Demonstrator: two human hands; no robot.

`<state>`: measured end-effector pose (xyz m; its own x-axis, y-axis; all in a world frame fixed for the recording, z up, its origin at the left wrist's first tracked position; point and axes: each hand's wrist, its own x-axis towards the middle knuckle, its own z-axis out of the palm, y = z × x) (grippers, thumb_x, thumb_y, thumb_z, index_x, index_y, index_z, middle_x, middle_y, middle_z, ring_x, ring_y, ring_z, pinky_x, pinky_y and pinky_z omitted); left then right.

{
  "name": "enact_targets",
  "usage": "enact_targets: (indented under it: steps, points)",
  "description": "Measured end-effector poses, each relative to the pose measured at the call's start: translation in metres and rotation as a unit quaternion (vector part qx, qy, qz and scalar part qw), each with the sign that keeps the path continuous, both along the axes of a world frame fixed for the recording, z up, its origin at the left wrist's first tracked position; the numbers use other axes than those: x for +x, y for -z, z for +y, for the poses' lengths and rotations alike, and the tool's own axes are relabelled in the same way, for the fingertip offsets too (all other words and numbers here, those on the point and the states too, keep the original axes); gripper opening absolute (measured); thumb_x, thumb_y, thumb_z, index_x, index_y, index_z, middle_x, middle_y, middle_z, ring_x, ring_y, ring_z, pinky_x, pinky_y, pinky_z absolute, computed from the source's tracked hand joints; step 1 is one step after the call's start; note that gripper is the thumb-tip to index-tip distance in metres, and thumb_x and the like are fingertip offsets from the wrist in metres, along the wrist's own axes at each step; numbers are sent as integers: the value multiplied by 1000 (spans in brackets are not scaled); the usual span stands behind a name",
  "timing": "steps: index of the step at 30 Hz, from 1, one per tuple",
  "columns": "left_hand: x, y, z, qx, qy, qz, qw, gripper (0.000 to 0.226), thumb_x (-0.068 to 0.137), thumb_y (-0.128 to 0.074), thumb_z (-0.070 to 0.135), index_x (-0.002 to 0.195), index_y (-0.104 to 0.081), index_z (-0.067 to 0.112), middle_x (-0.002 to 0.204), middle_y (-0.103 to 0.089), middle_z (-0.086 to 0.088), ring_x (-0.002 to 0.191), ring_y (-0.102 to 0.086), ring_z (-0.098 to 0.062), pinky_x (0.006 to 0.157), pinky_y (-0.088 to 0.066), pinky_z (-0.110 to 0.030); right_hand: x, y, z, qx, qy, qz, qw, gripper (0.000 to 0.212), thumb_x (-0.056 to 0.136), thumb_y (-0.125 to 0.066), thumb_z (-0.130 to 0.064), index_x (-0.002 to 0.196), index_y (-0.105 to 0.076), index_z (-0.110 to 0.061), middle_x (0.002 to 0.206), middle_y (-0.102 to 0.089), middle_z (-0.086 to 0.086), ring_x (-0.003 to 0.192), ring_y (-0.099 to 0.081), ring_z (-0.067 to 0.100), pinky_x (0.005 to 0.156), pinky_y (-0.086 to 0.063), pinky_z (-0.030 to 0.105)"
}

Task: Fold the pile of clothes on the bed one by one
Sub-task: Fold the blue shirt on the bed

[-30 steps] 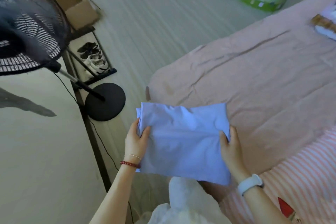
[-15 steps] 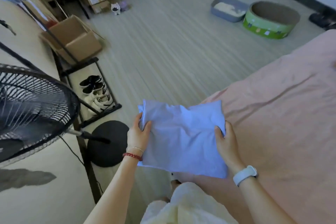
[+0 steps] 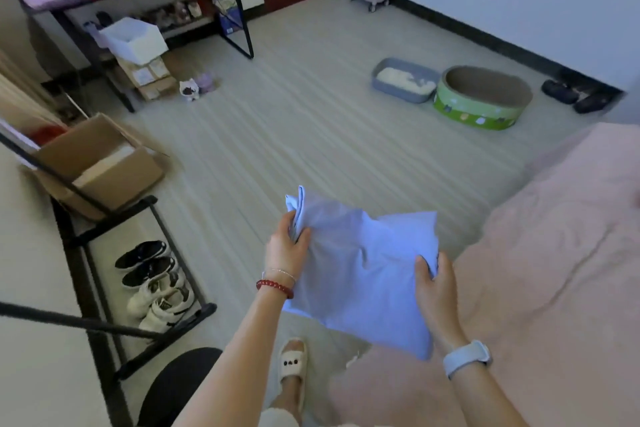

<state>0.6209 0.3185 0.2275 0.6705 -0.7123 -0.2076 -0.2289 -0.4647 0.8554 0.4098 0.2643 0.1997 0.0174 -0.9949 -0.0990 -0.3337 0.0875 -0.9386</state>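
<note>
A bedroom seen from a person's head, looking down. The largest thing is the pale striped floor (image 3: 311,135), with a bed (image 3: 554,253) under a pink cover filling the lower right. Along the left stands a black shoe rack (image 3: 114,274) holding pairs of shoes, with a cardboard box (image 3: 100,163) above it. Held in the air over the floor just beside the bed's edge is a light blue garment (image 3: 360,270), already folded into a rough rectangle. The left hand (image 3: 285,248) grips its bunched left edge; the right hand (image 3: 433,284) pinches its right edge, thumb on top. Both hands are closed on the cloth. This item looks essentially folded and ready to be put down. No pile of clothes shows in view, so how many remain cannot be told.
</note>
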Motion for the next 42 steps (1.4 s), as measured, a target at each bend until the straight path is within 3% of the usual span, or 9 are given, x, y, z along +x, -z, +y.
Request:
enact_targets:
  steps: [4,9,15,18,24,29,33,38,42]
  points:
    - [50,-2,-64,-15,21,12,1000,45,90,-57,13,133,-46,12,107,-58,0,104,-55,-24,79,-37,-24,41,1,-50,-2,29,-13,999,8,95,-48,-12,89,-48,-6,77,-55,-2,65,-50,0,61,-39,19]
    - [81,0,-136,-30,56,28,998,41,89,-57,10,129,-49,9,100,-56,3,96,-55,-21,74,-36,-19,70,-3,-111,6,63,-19,998,9,95,-49,-13,88,-49,-20,82,-55,-12,74,-52,5,65,-37,23]
    - [85,6,-244,-25,118,53,991,42,88,-59,8,129,-49,5,113,-60,-9,101,-55,-24,78,-37,-19,66,-3,-191,9,128,-18,992,13,95,-47,-10,107,-54,-10,95,-59,-8,88,-54,12,75,-35,19]
    - [68,10,-317,-26,160,53,985,41,88,-60,8,128,-50,4,116,-61,-13,101,-56,-25,78,-38,-20,47,0,-247,8,164,-16,986,13,95,-50,-16,106,-54,-11,100,-60,-3,97,-55,17,81,-38,27]
    - [-17,5,-478,-6,257,59,965,43,88,-60,10,130,-50,3,121,-59,-13,109,-55,-27,79,-36,-17,-31,-7,-367,24,265,25,964,20,95,-50,-14,112,-53,-5,107,-61,6,100,-55,24,84,-44,34]
    - [-101,-12,-600,-25,355,53,933,39,88,-60,7,126,-52,2,117,-60,-14,94,-51,-18,70,-33,-14,-99,-32,-444,9,350,20,936,10,95,-48,-10,104,-50,-14,88,-52,-15,86,-52,14,63,-38,11]
    - [-174,-16,-688,-38,443,48,894,38,88,-60,8,125,-52,4,116,-61,-15,93,-51,-18,73,-33,-20,-152,-40,-495,16,441,26,897,15,95,-47,-10,110,-51,-11,93,-54,-6,91,-51,17,74,-34,25]
    - [-280,-12,-786,-48,547,57,834,41,89,-58,9,129,-49,5,122,-59,-13,110,-53,-30,78,-34,-23,-221,-39,-556,6,544,34,839,14,95,-48,-9,107,-50,-14,88,-55,-9,80,-51,13,60,-36,17]
    - [-361,-15,-849,-48,620,66,780,42,91,-56,10,132,-46,6,127,-56,-12,114,-51,-29,85,-37,-25,-273,-39,-598,19,626,10,779,12,96,-47,-13,107,-51,-15,86,-56,-8,78,-52,16,63,-36,29]
